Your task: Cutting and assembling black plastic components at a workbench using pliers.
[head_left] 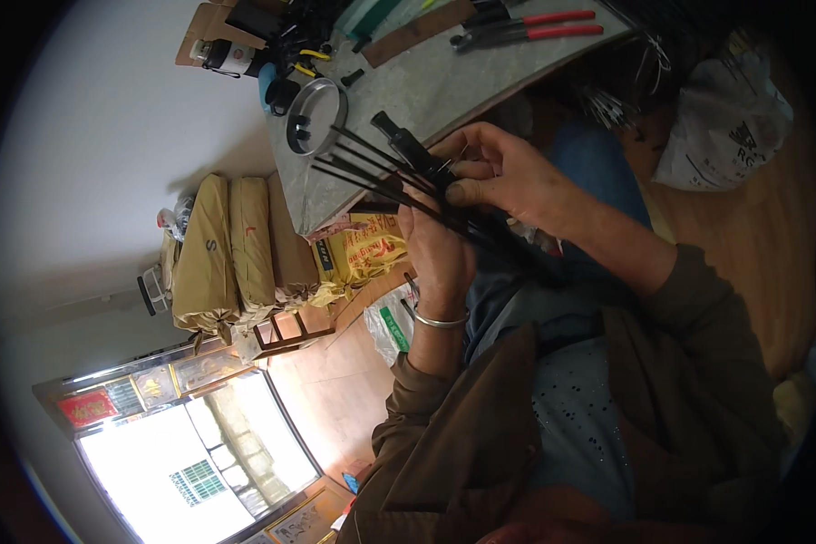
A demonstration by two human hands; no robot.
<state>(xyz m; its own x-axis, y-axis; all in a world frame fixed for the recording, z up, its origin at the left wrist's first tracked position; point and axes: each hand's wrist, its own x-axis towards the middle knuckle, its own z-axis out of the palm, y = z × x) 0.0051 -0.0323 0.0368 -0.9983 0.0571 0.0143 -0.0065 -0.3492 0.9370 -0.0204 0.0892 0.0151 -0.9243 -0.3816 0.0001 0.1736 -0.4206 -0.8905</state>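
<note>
Both hands are on a bundle of thin black rods, which looks like an umbrella frame, tilted beside the table corner. My left hand, with a silver bangle at the wrist, is closed around the bundle from below; its fingertips are partly hidden. My right hand pinches near a black cylindrical fitting with a wider end, which lies along the rods. Where the fingers meet the fitting, the detail is too dark to make out. Past the rod tips, a round metal dish with small black pieces in it stands on the table.
The grey table holds red-handled pliers, a brown flat strip and small black parts. Tall brown wrapped bundles stand left, near a yellow bag. A white plastic bag lies at the right.
</note>
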